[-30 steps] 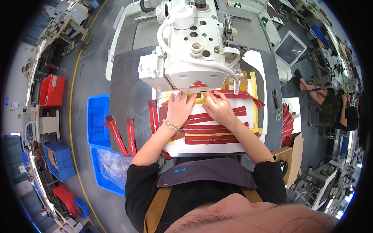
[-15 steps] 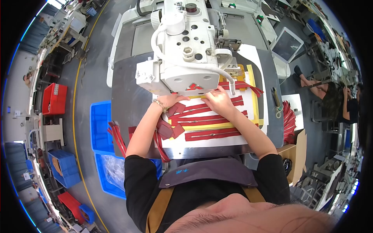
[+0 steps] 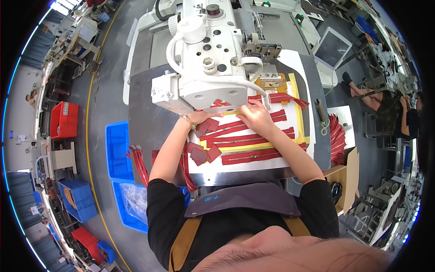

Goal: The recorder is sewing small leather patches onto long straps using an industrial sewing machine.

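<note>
My left hand (image 3: 198, 117) reaches under the front of a white sewing machine head (image 3: 210, 86). Its fingers are mostly hidden there. Close to the same edge, my right hand (image 3: 257, 117) has bent fingers drawn together; what they hold, if anything, is hidden. Just beyond it a red zipper (image 3: 286, 97) runs out from beneath the machine. Between my forearms, several red zippers (image 3: 251, 138) lie side by side on a white sheet (image 3: 204, 169) edged with yellow tape (image 3: 300, 93). Small dark red fabric pieces (image 3: 199, 154) lie beside my left wrist.
More red zippers hang over the table's left front (image 3: 138, 163) and lie bundled at right (image 3: 336, 138). Scissors (image 3: 324, 128) rest on the table's right side. Blue crates (image 3: 118, 152) stand at left, a cardboard box (image 3: 348, 181) at right. Another person sits far right.
The view has shifted slightly, so the machine head appears a little farther left. Both hands stay at its front edge in nearly the same pose.
</note>
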Tool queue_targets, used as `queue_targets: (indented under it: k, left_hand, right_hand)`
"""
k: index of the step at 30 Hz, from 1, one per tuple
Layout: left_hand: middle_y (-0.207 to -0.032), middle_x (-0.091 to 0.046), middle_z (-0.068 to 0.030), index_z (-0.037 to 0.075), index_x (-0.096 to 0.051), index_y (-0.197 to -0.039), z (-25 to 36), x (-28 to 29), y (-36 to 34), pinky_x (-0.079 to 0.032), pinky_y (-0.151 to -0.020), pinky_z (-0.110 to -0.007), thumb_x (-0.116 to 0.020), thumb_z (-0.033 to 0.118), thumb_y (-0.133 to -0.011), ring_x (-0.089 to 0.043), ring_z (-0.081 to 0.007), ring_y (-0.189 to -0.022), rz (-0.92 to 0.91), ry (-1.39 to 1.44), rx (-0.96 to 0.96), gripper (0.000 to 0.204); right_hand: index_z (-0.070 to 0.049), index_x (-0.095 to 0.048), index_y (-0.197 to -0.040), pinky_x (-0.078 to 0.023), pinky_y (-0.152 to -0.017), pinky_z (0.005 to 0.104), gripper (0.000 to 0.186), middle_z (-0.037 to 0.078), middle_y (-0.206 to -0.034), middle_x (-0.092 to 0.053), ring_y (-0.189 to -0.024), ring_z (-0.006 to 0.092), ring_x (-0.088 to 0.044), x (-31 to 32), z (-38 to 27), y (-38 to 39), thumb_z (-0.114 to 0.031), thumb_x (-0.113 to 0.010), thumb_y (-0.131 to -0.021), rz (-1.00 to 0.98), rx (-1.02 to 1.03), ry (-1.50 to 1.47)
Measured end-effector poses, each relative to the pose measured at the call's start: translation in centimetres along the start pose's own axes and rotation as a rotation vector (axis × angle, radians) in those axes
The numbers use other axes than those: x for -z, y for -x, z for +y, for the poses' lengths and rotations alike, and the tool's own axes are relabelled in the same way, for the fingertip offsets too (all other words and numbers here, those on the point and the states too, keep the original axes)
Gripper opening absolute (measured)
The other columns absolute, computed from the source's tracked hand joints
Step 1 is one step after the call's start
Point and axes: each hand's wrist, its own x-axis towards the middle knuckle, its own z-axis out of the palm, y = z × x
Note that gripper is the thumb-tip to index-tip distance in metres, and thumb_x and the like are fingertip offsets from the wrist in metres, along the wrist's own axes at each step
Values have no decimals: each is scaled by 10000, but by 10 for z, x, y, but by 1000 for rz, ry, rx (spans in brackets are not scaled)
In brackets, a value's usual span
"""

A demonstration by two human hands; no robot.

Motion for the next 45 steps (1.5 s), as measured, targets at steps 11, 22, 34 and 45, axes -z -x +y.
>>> queue_targets:
  k: [11,22,34,45]
  left_hand:
    - [-1057,-672,-148,17,-654,-1100,-4,-1,14,-473,-833,-345,-580,513,-881,-620,-276,-937,-30,-185,81,547]
    - [-1062,-614,-160,59,-602,-1142,12,29,79,-314,-996,-426,-542,266,-913,-521,-309,-1084,151,-303,76,314]
    - [-1346,-517,-97,134,-591,-1223,29,-10,151,-297,-1030,-399,-634,195,-846,-477,-251,-1229,325,-240,-73,384]
    - [-1282,-567,-85,106,-640,-1127,57,-60,168,-336,-1005,-403,-687,149,-796,-516,-239,-1201,469,-269,-175,338]
  right_hand:
    - [-13,-579,-983,-559,-816,353,285,146,-1152,-647,-1007,261,-663,6,0,6,-151,-722,-778,-90,-3,60]
    - [-38,-586,-941,-450,-921,351,232,125,-1174,-646,-1027,188,-649,12,-16,16,-155,-716,-788,-97,13,61]
    - [-41,-637,-939,-437,-956,389,205,122,-1054,-687,-950,215,-673,22,-18,8,-139,-725,-782,-93,101,144]
    - [-40,-560,-1229,-228,-1075,537,508,135,-1275,-563,-1183,260,-529,13,27,-24,-283,-691,-803,-19,-228,387]
